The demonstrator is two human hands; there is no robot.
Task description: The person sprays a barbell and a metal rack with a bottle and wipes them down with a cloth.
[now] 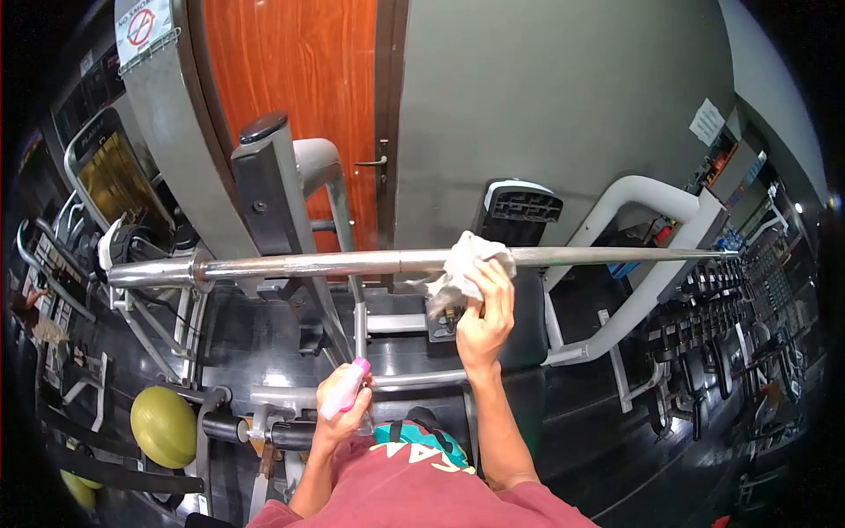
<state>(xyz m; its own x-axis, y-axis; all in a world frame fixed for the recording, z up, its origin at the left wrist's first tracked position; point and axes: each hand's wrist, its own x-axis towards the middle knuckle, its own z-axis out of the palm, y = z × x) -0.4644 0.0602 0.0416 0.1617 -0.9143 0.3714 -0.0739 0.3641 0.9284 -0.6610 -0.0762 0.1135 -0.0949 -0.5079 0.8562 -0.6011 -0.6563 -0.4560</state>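
A long metal barbell (334, 264) spans the view from left to right in front of me. My right hand (487, 319) grips a white cloth (471, 266) that is wrapped over the bar near its middle. Lower down, close to my body, my left hand (341, 407) is closed around a spray bottle (346, 390) with a pink top. The bottle's lower part is mostly hidden by the hand. It is held below the bar and apart from it.
Upright rack posts (273, 185) stand behind the bar at the left, with a curved grey frame (656, 202) at the right. A black bench pad (526, 321) lies below. A yellow-green ball (164, 427) is at lower left, a dumbbell rack (695, 326) at right, a wooden door (290, 70) behind.
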